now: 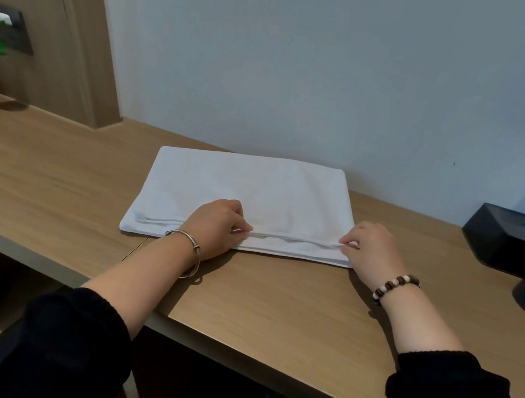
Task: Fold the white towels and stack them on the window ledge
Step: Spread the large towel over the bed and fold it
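Fingers of the left hand are closed in a pinch on the upper hem of the white towel, roughly at the middle of its length, with a silver bangle loose on that wrist. From where I stand the towel lies flat on the wooden table, its far edge up against the wall, and it looks doubled over once, though I can't count the layers for sure. Its upper hem sits just short of the near edge beneath it. Over on the right corner, the right hand, with a beaded bracelet on the wrist, nips the same hem between thumb and fingertips. To do this fold well, I'd say the hem wants drawing taut between the two pinches and laying square on the lower edge; the left end, which nobody holds, may need a tug to match before the cloth is smoothed flat. Further right a black tissue box stands well clear of the towel. No window ledge shows from here.
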Available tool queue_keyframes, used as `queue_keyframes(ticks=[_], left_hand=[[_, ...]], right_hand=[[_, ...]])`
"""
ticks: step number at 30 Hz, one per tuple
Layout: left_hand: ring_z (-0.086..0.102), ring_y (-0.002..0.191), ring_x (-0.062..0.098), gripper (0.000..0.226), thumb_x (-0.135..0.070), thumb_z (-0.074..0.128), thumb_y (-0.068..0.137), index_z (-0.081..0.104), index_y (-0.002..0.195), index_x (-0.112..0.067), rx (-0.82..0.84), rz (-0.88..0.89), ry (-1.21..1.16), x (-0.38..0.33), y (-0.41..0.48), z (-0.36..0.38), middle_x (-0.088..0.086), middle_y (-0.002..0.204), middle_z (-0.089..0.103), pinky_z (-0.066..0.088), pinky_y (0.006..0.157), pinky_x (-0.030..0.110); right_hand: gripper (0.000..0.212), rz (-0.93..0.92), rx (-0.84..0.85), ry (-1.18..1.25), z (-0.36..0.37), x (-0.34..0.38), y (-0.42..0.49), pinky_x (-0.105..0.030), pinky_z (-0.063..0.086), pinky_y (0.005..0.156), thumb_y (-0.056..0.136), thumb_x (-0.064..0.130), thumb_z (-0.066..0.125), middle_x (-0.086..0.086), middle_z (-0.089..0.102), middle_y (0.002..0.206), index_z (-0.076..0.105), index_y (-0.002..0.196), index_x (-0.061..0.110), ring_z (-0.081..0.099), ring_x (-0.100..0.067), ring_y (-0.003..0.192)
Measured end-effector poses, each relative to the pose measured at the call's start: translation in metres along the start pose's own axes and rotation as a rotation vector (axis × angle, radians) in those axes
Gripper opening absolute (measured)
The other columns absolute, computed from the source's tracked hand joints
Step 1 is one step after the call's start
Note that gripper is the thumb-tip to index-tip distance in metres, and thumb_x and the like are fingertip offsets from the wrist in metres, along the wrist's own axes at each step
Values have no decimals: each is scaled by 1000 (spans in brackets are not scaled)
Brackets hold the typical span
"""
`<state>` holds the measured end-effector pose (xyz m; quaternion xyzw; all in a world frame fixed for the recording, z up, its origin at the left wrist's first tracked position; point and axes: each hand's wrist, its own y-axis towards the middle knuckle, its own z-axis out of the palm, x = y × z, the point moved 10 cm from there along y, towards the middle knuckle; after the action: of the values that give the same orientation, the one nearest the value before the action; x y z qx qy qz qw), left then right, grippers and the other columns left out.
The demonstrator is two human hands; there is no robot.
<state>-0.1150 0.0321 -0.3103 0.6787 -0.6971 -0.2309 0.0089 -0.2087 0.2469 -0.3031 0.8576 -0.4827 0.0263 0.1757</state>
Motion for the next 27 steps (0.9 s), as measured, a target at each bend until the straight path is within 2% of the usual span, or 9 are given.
queue_keyframes(ticks=[5, 9, 13, 18, 21, 23, 24, 25, 27], left_hand=[[56, 89, 23, 23, -22, 56, 93, 73, 109, -20, 57, 117, 113, -8, 1, -1, 3, 99, 61, 33, 67, 25], [59, 90, 28, 26, -13, 55, 90, 73, 108, -19, 111, 164, 159, -11, 3, 0, 5, 102, 62, 44, 74, 32], [58, 98, 23, 34, -9, 50, 88, 70, 114, -22, 202, 192, 243, -10, 5, 4, -1, 111, 61, 43, 78, 28], [58, 100, 21, 38, -9, 49, 87, 67, 116, -25, 180, 181, 277, -9, 9, 4, -3, 112, 62, 37, 75, 23], [57, 101, 19, 36, -9, 50, 88, 66, 117, -22, 144, 169, 209, -6, 10, 4, -2, 111, 62, 36, 75, 21], [56, 100, 21, 33, -9, 52, 88, 67, 116, -19, 135, 156, 167, 2, 10, 0, 1, 109, 62, 36, 74, 22], [56, 100, 22, 33, -9, 54, 88, 67, 116, -19, 130, 147, 171, 9, 9, -3, 2, 108, 61, 38, 74, 24], [56, 99, 23, 32, -9, 55, 88, 68, 115, -18, 125, 142, 191, 17, 8, -6, 4, 108, 61, 41, 75, 28], [57, 96, 28, 28, -7, 56, 85, 70, 109, -14, 104, 141, 235, 29, 5, -13, 7, 103, 63, 47, 74, 35]], right_hand=[[25, 45, 78, 54, 6, -7, 2, -28, 43, 87, 89, 15, 59, -1, 56, 118, 66, 114, 14, 51, -18, 108], [29, 65, 70, 60, 6, -11, 3, -27, 44, 82, 86, 10, 60, 0, 53, 118, 64, 114, 16, 52, -18, 101], [35, 72, 114, 13, 11, -10, 3, -27, 44, 79, 85, 2, 55, -2, 51, 121, 61, 116, 16, 53, -20, 100], [36, 64, -34, -79, 1, 0, 5, -31, 46, 85, 90, 9, 50, -3, 63, 115, 55, 125, 16, 58, -23, 104], [28, 25, -45, -158, 2, 3, 8, -31, 41, 82, 90, 12, 51, 1, 63, 108, 62, 114, 21, 56, -21, 101], [20, 10, -47, -149, 2, 3, 9, -30, 39, 74, 90, 13, 50, 4, 62, 90, 66, 89, 24, 56, -23, 92], [23, 19, -54, -119, 2, 2, 8, -30, 41, 72, 91, 14, 49, 4, 62, 83, 66, 80, 24, 57, -24, 87], [25, 30, -75, -83, 1, 0, 8, -32, 44, 72, 92, 14, 48, 1, 65, 83, 69, 81, 21, 58, -25, 86], [22, 55, -167, -10, -8, -5, 7, -35, 48, 77, 94, 15, 51, -4, 70, 95, 73, 96, 14, 60, -29, 92]])
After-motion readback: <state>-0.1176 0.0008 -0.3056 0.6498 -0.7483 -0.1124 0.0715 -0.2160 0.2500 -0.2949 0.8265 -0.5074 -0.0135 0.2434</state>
